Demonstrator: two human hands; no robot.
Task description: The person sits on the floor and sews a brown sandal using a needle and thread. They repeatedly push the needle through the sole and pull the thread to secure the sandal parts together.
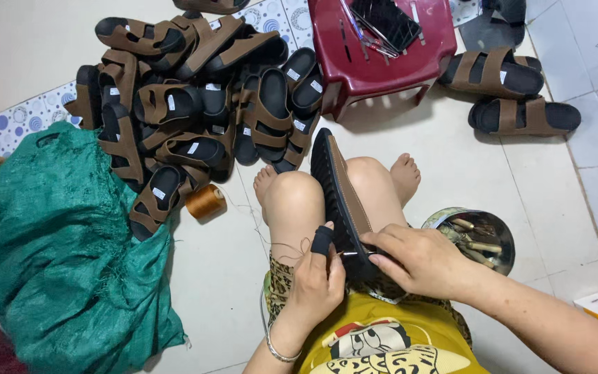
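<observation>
A black-soled sandal with brown leather stands on edge between my knees. My right hand clamps its near end, fingers pressed on the leather. My left hand, with a black cover on the index finger, pinches a thin needle at the sole's edge. A brown thread runs from there toward my left knee.
A heap of brown and black sandals lies at the upper left, a spool of brown thread beside it. A green woven sack is at left. A dark red plastic stool, one sandal pair and a tin of tools are right.
</observation>
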